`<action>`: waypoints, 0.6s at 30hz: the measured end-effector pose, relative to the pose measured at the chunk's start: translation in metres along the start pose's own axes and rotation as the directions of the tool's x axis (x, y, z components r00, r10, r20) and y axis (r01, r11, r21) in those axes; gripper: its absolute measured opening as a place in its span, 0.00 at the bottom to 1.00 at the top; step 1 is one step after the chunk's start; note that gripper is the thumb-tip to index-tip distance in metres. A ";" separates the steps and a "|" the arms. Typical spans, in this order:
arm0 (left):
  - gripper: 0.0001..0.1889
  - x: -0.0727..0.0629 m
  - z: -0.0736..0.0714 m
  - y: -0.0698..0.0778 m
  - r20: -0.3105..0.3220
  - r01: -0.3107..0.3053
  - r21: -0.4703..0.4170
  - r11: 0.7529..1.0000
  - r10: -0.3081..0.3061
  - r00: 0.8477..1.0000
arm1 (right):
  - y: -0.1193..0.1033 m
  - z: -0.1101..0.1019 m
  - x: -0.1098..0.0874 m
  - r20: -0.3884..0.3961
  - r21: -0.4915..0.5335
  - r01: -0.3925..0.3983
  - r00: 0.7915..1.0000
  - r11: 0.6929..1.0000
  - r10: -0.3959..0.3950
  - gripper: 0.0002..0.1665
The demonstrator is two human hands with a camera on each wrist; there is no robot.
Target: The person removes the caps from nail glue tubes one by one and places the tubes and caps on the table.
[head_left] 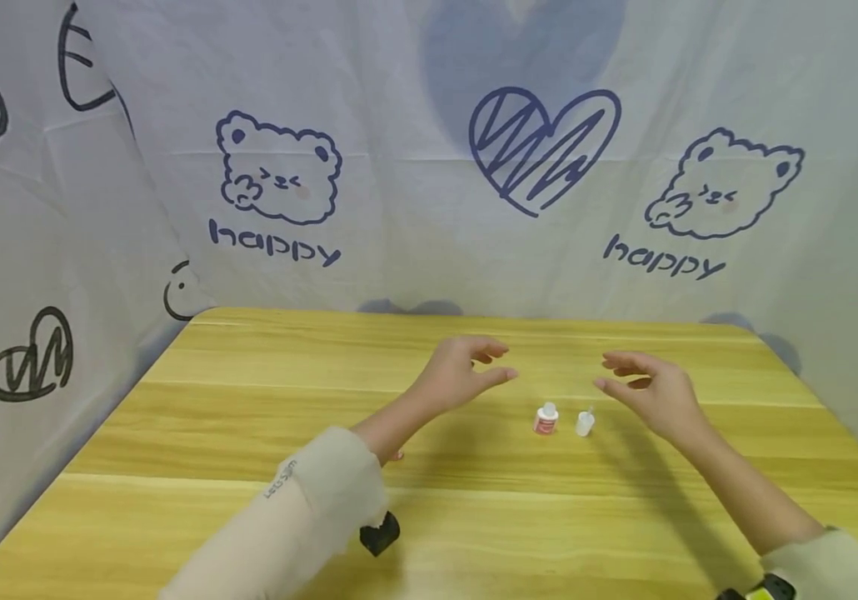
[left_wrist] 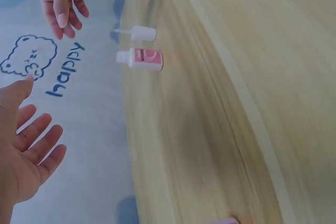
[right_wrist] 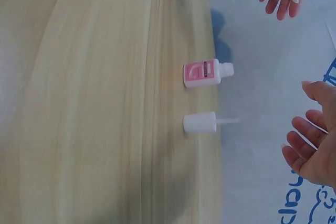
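A small white bottle with a pink label stands uncapped on the table, its narrow white neck pointing up. Just right of it, a white brush cap rests on its closed end with the thin brush upward, seen clearly in the right wrist view. My left hand hovers to the left of the bottle, fingers loosely bent and holding nothing. On the other side, my right hand hovers above and right of the cap, also empty, its fingers apart from the thumb.
The wooden table ends at a white printed cloth hanging behind it. Something small and pink shows beside the left sleeve, mostly hidden; the left wrist view catches a pink edge at its bottom.
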State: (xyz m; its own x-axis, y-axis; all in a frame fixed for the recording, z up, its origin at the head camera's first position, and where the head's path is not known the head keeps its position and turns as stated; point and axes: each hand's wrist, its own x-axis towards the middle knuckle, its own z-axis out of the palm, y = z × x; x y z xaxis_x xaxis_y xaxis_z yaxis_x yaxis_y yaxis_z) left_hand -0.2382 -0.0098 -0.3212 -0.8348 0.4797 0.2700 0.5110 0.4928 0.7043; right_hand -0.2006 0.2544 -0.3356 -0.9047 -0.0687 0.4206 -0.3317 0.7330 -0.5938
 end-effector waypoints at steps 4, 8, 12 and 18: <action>0.21 -0.005 -0.008 -0.006 -0.030 0.008 -0.012 1.000 -0.009 1.000 | -0.006 0.005 0.001 0.014 0.030 -0.001 1.000 1.000 0.001 0.21; 0.20 -0.013 -0.014 -0.013 -0.054 0.019 -0.019 1.000 -0.020 0.998 | -0.014 0.013 0.001 0.032 0.055 0.004 0.999 0.998 -0.006 0.20; 0.19 -0.022 -0.018 -0.021 -0.078 0.039 -0.016 0.999 -0.041 0.996 | -0.022 0.020 0.001 0.067 0.075 -0.002 0.998 0.997 -0.003 0.20; 0.18 -0.038 -0.025 -0.034 -0.097 0.032 0.000 0.999 -0.032 0.995 | -0.033 0.035 0.000 0.092 0.138 0.008 0.996 0.990 -0.021 0.20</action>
State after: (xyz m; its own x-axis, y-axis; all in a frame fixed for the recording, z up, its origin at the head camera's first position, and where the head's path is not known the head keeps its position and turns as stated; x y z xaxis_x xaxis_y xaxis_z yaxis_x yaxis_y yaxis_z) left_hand -0.2290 -0.0622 -0.3389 -0.8667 0.3911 0.3095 0.4837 0.5079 0.7128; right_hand -0.1987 0.2068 -0.3405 -0.9184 -0.1455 0.3679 -0.3724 0.6319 -0.6797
